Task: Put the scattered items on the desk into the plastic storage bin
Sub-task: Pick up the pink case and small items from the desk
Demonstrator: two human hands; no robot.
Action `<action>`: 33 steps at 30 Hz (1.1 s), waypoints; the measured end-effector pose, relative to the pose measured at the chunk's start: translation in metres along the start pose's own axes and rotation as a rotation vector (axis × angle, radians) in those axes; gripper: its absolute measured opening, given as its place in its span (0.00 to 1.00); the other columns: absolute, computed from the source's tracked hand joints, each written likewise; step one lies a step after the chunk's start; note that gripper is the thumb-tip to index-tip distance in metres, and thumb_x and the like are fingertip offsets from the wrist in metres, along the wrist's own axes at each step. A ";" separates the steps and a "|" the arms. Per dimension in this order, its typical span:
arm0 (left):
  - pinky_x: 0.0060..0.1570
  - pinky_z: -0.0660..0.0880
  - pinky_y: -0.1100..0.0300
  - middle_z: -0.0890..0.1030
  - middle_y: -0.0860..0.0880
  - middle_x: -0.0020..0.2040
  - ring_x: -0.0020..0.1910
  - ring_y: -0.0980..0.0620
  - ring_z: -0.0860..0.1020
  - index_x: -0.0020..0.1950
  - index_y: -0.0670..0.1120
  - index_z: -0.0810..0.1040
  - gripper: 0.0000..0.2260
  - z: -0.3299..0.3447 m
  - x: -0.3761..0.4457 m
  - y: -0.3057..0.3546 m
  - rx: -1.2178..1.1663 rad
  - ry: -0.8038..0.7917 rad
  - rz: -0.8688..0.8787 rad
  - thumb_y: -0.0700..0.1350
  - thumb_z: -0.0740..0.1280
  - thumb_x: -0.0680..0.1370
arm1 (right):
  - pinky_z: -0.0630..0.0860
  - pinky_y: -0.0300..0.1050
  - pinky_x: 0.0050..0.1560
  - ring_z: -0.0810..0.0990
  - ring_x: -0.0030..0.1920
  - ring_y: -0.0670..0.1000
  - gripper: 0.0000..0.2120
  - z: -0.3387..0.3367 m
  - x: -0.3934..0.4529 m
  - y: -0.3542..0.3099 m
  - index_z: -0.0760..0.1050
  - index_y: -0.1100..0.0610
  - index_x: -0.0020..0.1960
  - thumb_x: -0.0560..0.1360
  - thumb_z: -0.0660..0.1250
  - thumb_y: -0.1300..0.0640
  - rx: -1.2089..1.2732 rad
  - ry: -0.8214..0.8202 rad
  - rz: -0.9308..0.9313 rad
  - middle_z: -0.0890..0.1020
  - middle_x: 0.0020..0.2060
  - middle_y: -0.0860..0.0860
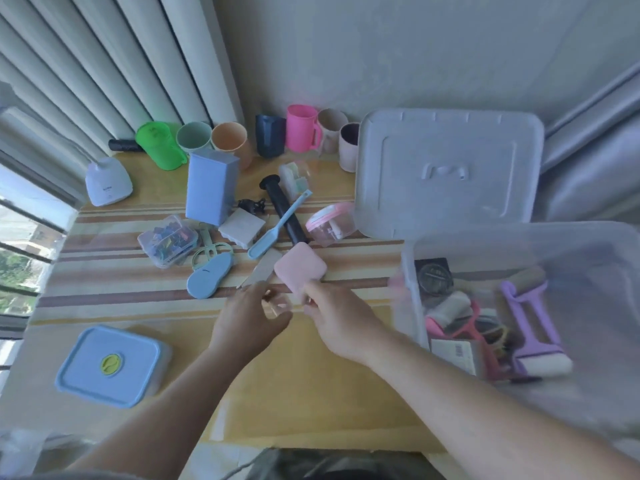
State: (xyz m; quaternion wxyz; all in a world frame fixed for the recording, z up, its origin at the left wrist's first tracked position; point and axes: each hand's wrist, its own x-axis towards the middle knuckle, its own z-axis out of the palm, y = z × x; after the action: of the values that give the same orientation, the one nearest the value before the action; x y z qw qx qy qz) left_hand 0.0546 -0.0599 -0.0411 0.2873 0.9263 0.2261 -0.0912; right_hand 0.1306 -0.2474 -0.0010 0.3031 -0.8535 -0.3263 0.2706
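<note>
Mid-pickup, I judge: my right hand [332, 317] pinches the pink case [300, 267] just above the desk [311, 393], left hand [249, 317] apparently loosely curled, empty; next, carry it right into the bin [412, 292].

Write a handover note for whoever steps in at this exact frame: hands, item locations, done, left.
Right hand pinches the near edge of the pink square case, lifted over the desk. Left hand sits beside it with curled fingers; any hold is unclear from the blur.
Done: the storage bin, at right with its lid off behind it, already holds a purple roller and other small items.
Left: pink case, blue brush, black tube, scissors, clip box, blue box, the row of cups, blue-lidded container.
</note>
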 end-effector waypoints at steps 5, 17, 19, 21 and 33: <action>0.40 0.66 0.70 0.79 0.62 0.49 0.46 0.61 0.76 0.56 0.60 0.81 0.16 0.002 0.000 0.118 -0.103 0.084 0.230 0.61 0.74 0.70 | 0.70 0.29 0.44 0.76 0.44 0.33 0.13 -0.116 -0.082 0.032 0.74 0.42 0.61 0.83 0.66 0.58 0.109 0.268 -0.097 0.78 0.44 0.31; 0.43 0.73 0.55 0.73 0.53 0.64 0.56 0.46 0.80 0.63 0.59 0.76 0.22 0.166 -0.060 0.301 0.381 -0.287 0.580 0.64 0.67 0.72 | 0.72 0.47 0.39 0.83 0.50 0.62 0.12 -0.154 -0.213 0.265 0.83 0.60 0.58 0.79 0.64 0.66 -0.355 -0.491 0.587 0.85 0.55 0.61; 0.44 0.70 0.55 0.75 0.51 0.65 0.61 0.45 0.78 0.63 0.57 0.76 0.18 0.195 -0.061 0.312 0.509 -0.388 0.579 0.59 0.68 0.74 | 0.70 0.45 0.39 0.79 0.44 0.60 0.11 -0.148 -0.210 0.270 0.83 0.60 0.56 0.79 0.63 0.67 -0.363 -0.497 0.543 0.85 0.51 0.59; 0.47 0.75 0.54 0.78 0.50 0.62 0.62 0.46 0.77 0.62 0.54 0.78 0.16 0.217 -0.059 0.315 0.591 -0.457 0.594 0.56 0.68 0.76 | 0.71 0.46 0.42 0.79 0.44 0.60 0.13 -0.143 -0.209 0.275 0.83 0.57 0.57 0.79 0.63 0.68 -0.349 -0.503 0.508 0.82 0.48 0.57; 0.66 0.73 0.53 0.77 0.53 0.65 0.66 0.52 0.74 0.62 0.63 0.83 0.16 0.224 -0.058 0.320 0.387 -0.600 0.558 0.46 0.65 0.79 | 0.79 0.55 0.52 0.81 0.55 0.61 0.15 -0.151 -0.217 0.281 0.79 0.50 0.64 0.82 0.62 0.62 -0.161 -0.283 0.419 0.82 0.57 0.54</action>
State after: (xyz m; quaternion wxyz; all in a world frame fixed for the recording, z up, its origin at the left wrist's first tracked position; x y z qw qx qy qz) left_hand 0.1455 -0.4441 -0.0505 0.1752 0.9210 -0.1469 -0.3154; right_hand 0.2017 -0.6248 -0.0373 0.1227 -0.8775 -0.2020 0.4173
